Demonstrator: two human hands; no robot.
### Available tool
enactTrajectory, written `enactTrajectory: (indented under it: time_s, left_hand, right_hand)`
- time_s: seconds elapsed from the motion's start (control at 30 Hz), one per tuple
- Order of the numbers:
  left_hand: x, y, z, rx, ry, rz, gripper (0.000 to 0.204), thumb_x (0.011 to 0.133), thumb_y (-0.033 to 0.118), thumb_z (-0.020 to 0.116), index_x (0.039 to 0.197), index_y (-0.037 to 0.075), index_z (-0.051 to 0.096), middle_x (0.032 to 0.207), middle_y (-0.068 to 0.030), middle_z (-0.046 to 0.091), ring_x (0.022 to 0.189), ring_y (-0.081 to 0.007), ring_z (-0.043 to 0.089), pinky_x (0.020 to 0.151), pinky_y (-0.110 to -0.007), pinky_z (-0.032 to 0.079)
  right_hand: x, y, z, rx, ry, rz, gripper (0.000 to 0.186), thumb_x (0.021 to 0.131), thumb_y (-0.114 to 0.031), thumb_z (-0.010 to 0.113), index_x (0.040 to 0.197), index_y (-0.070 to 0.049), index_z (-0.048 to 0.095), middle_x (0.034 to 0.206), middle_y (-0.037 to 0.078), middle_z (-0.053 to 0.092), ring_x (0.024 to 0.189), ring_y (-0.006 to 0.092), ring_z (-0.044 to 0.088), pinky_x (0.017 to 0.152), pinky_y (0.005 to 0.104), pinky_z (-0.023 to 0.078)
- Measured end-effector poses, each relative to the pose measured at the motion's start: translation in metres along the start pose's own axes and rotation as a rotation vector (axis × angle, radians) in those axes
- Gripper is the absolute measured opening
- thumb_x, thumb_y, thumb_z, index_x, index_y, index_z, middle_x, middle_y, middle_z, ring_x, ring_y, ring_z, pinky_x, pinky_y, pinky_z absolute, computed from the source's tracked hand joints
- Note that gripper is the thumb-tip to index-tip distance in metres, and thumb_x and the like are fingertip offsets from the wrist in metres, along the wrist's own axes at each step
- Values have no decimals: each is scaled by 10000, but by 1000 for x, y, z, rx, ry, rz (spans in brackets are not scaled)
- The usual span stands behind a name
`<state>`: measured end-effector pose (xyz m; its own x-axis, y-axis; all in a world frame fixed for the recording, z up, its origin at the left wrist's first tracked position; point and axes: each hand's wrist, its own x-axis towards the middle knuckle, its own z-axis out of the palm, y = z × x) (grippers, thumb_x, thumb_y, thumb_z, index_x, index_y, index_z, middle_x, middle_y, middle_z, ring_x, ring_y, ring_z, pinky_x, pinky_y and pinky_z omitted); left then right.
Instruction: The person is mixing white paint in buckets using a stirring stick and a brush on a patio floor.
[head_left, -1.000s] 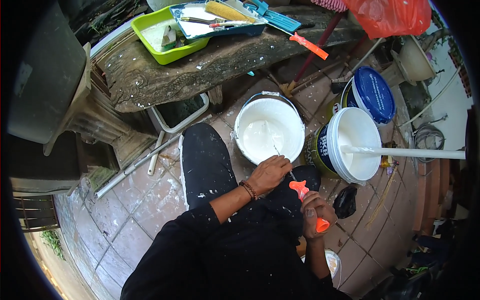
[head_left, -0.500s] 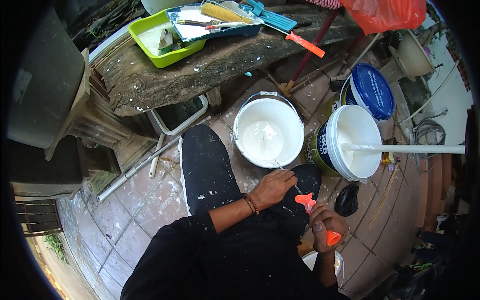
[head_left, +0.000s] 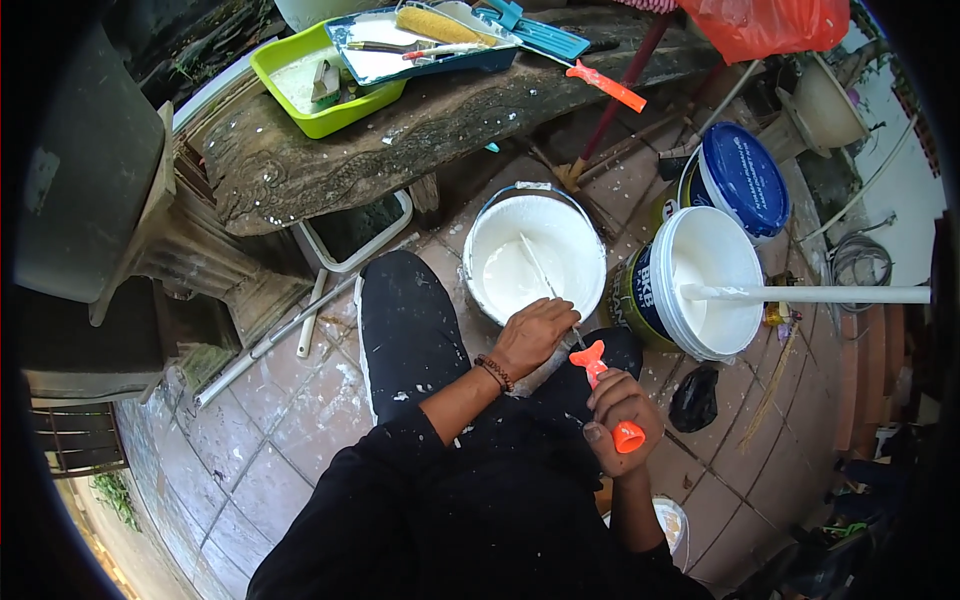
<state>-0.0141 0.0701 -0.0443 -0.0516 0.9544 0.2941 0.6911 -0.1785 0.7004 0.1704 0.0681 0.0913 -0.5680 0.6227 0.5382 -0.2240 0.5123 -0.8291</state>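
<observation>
My right hand (head_left: 622, 425) is wrapped round the orange grip of a thin rod (head_left: 540, 265) coated in white. The rod slants up and left, its far end inside a white bucket (head_left: 487, 297) with white paint at the bottom. My left hand (head_left: 533, 338) is closed about the rod's middle at the bucket's near rim; its fingertips are partly hidden. The bucket stands on the tiles beyond my knees, its wire handle tipped back over the far rim.
At right, an open paint pail (head_left: 655, 285) has a white pole (head_left: 820, 294) in it, with a blue-lidded pail (head_left: 745, 180) behind. A wooden bench (head_left: 400, 155) bears a green tray (head_left: 325, 125) and a blue paint tray (head_left: 480, 62). A black plastic bag (head_left: 693, 400) lies on the tiles.
My right hand has moved up and left, pushing more of the rod over the bucket, so its far end reaches higher across the inside. My left hand has shifted slightly left and forward.
</observation>
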Motion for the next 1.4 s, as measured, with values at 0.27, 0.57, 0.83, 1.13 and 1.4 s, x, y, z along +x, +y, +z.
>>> enactTrajectory:
  time_s: [0.27,0.57,0.83,1.13,1.4]
  left_hand:
    - [-24,-3,-1,-47,111,-45,193,945,91,690,1129,48,727,1183,-146,747,1142,-336,704,1024,-433,546]
    - [-50,23,-1,-162,128,-118,208,936,48,683,1141,44,718,1120,-140,756,1082,-345,722,960,-433,569]
    - [-50,32,2,-171,124,-130,254,931,25,661,1177,43,718,1139,-156,759,1096,-355,718,973,-436,569]
    - [-48,2,14,-62,140,-56,295,933,12,652,1214,60,729,1184,-156,759,1144,-334,715,1041,-437,549]
    - [-46,-14,19,22,87,-79,364,898,-3,659,1246,80,728,1295,-140,737,1213,-306,698,1122,-452,512]
  right_hand:
    - [14,19,11,72,-135,1,253,747,26,734,674,-72,512,626,68,545,577,248,550,664,372,476]
    - [19,-5,14,13,-278,42,227,743,40,661,660,-64,476,591,74,547,515,229,533,592,349,457]
    - [31,-19,4,66,-228,84,217,761,35,650,680,-65,474,585,68,545,507,216,537,585,352,458]
    - [13,4,10,48,-328,14,230,706,18,673,669,-84,470,598,58,538,525,244,546,609,381,490]
    - [0,17,14,21,-313,5,248,663,0,695,663,-101,469,611,52,557,554,241,569,674,396,514]
